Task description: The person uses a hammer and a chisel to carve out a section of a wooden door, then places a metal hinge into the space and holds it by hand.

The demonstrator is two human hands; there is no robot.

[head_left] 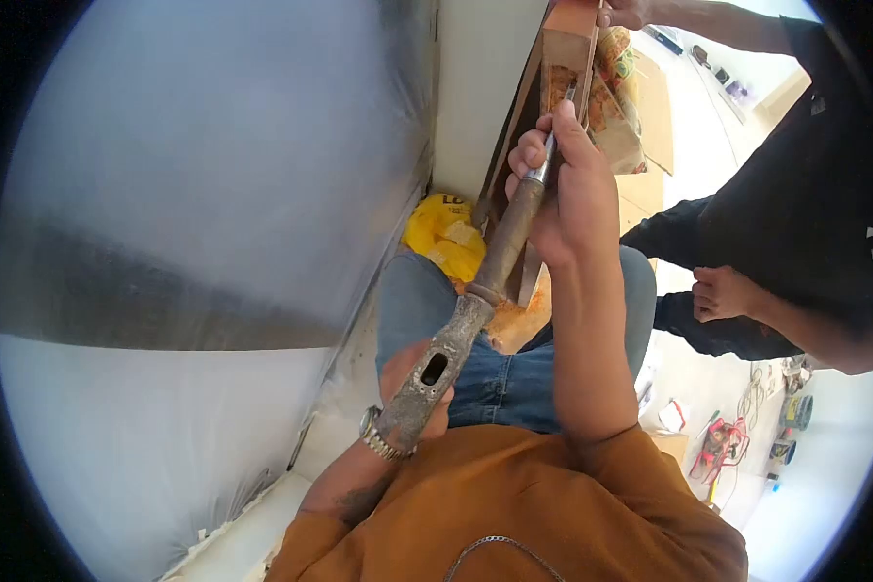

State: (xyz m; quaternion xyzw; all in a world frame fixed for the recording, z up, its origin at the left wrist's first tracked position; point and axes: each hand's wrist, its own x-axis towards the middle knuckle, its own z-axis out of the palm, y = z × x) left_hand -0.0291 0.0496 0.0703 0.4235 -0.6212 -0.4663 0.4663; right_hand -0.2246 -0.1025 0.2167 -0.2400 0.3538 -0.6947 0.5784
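Observation:
My right hand point(582, 184) is closed around a chisel point(511, 236), thumb along its bright metal shank. The chisel's tip meets a rough, chipped recess point(562, 85) in the edge of a reddish-brown wooden piece point(570, 41). A worn grey hammer point(420, 403), its head showing a dark oval eye, lines up with the rear of the chisel handle and appears to touch it. Behind that head, my left hand point(436, 422) is closed on the hammer, with most of the fingers and the handle hidden. A metal watch point(383, 435) circles my left wrist.
Another person in dark clothes point(795, 194) stands at the right, one hand point(626, 12) at the wood's far end. Plastic sheeting point(213, 194) covers the left side. A yellow bag point(443, 236) lies beside the wood. Cardboard point(656, 116), red cords point(723, 446) and buckets point(795, 412) are to the right.

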